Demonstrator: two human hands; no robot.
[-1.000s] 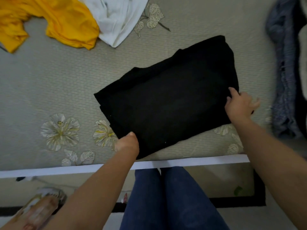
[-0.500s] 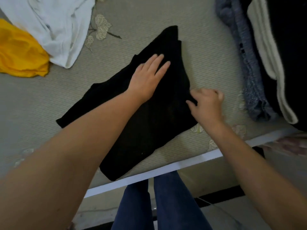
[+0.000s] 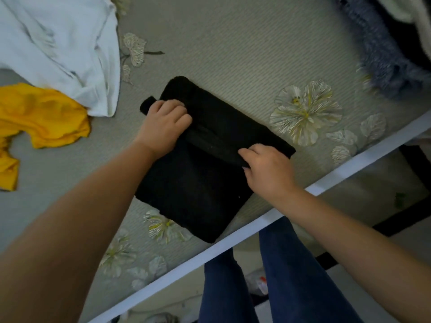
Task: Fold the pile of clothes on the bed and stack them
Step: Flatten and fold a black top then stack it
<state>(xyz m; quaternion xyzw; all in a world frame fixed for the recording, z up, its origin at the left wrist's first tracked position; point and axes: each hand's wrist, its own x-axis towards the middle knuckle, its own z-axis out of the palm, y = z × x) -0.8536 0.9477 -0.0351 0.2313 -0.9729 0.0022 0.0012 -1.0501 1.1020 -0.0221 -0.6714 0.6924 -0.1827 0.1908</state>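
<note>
While bed (image 3: 233, 54) carries unfolded white garment (image 3: 58, 43) and yellow garment (image 3: 42, 117) at far left, black garment (image 3: 198, 187) near bed edge now halved again versus half-second ago. Left hand (image 3: 166, 125), right hand (image 3: 268, 166) both grasping fold edge; nearly stack-ready.

One head-worn view — looking steeply down, close over the bed (image 3: 233, 43) edge.

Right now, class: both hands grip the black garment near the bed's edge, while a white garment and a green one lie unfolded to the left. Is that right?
Not quite. The garment beside the white garment is yellow, not green, as the head view shows. The rest holds: the left hand and right hand both grip the black garment near the bed's edge.
</note>
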